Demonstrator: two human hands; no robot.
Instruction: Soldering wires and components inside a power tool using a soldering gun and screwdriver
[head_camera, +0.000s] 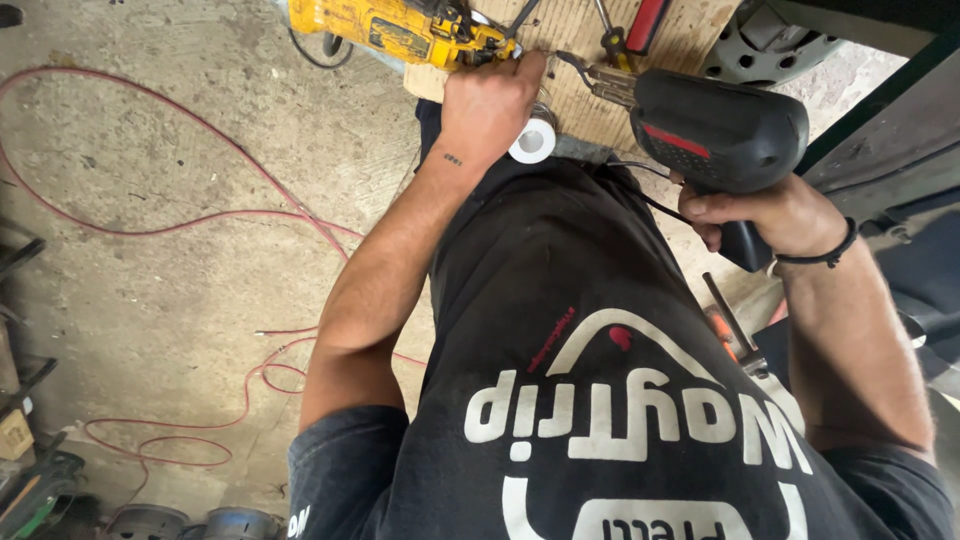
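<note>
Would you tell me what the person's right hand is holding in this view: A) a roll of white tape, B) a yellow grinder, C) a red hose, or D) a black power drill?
D: the right hand grips the handle of the black power drill, its tip pointed at the wooden board.

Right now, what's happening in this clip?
A person in a dark printed shirt stands over a pale wooden board above a concrete floor. The right hand grips the handle of a black power tool with a red stripe, its nose aimed at the board. The left hand presses down on the board beside a yellow power tool and a white tape roll. A red cable loops across the floor.
</note>
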